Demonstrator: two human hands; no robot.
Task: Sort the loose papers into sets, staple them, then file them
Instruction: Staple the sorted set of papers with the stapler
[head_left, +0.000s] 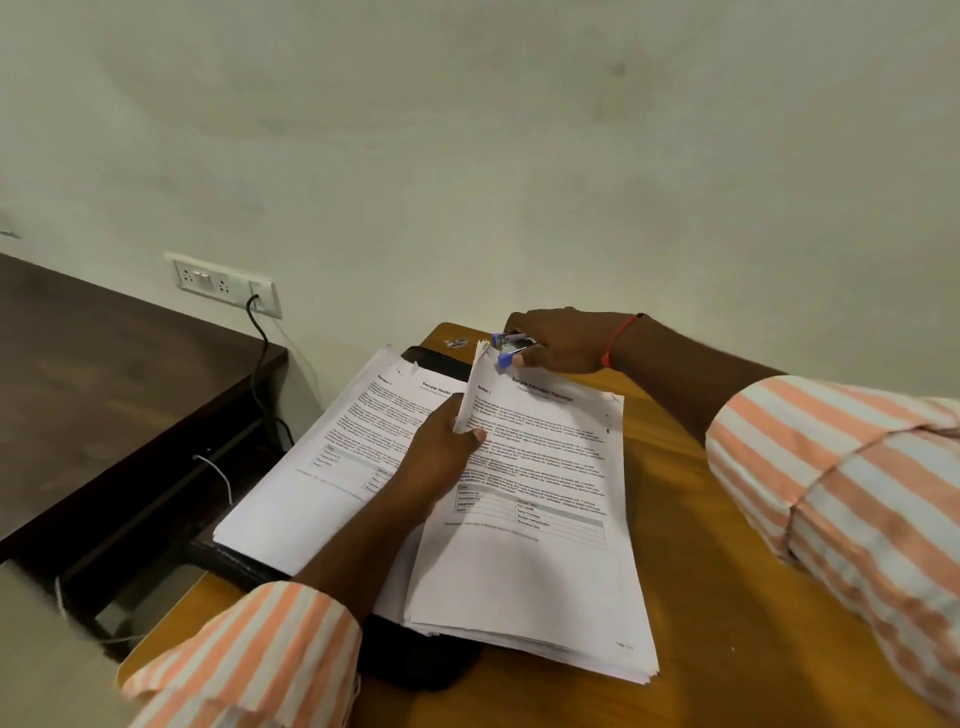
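The right-hand paper set (545, 519) lies on the table (727, 649), its long axis running roughly from 6 to 12 o'clock and its far left corner lifted. That corner is at the mouth of a blue stapler (511, 347), which the right hand (563, 343) grips at 12 o'clock, the nearer hand for the press. The left hand (441, 457) pinches the raised left edge. At 9 o'clock a second stack (311, 483) rests on a black folder (415, 660). Whether anything is filed inside the folder is hidden.

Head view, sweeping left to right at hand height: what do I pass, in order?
First the dark brown wooden table → white wall socket plate → left stack of printed white papers → left hand, gripping the lifted edge of the right paper set → blue stapler → right hand holding it → red thread wristband.
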